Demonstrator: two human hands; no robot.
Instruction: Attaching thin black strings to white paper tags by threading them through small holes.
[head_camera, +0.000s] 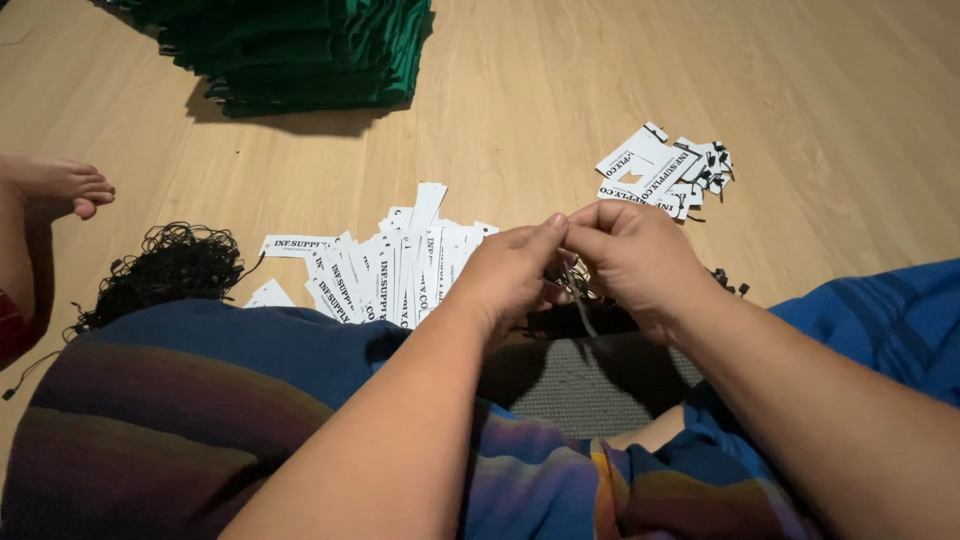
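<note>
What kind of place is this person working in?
Probably a home or small workshop floor used for garment tagging: a wooden floor, a stack of folded green garments, and loose white paper tags.

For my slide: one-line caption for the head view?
Both hands pinch a thin black string above a pile of white tags on a wooden floor.

Bare forearms; striped blue, purple and brown garment (200, 400) over the lap

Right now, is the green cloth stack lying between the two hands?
No, the green stack lies far off on the floor, while the left hand and right hand meet near the white tags.
</note>
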